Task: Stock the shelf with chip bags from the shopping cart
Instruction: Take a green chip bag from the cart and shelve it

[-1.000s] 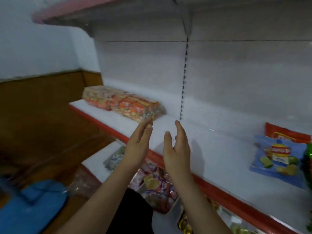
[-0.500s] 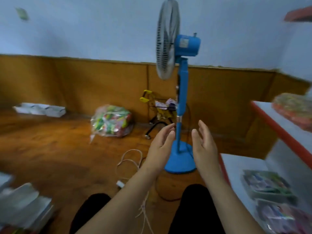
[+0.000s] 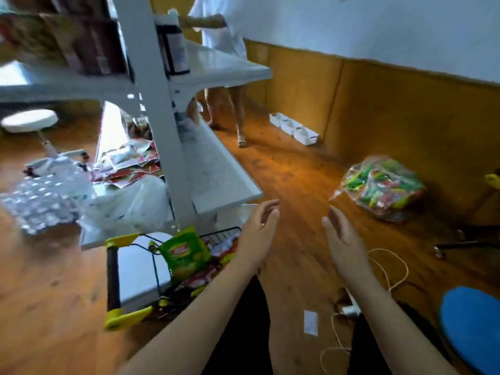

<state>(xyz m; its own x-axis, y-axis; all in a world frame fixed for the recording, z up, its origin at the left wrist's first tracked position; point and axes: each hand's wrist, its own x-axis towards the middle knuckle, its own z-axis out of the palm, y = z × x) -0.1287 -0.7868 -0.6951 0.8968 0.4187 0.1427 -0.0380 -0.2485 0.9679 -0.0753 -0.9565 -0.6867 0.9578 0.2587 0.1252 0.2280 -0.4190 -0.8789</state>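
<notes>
Both hands are empty, fingers straight and palms facing each other with a gap between them: the left hand (image 3: 258, 239) hovers just beside the shopping cart (image 3: 127, 280), the right hand (image 3: 343, 244) hangs over bare wooden floor (image 3: 292, 171). Farthest left among the task's things, the cart with its yellow-trimmed handle sits low by the white shelf unit (image 3: 162, 109). Standing up in its wire basket is a green chip bag (image 3: 185, 254), with red packets (image 3: 205, 277) partly hidden under the left forearm. Puffed with air, the green bag should be very light, soft and easily crushed, its film probably slick; taking it gently by both sides or pinching the top seam looks safest. Further right, a clear sack of sweets (image 3: 384, 190) lies on the floor, well apart.
</notes>
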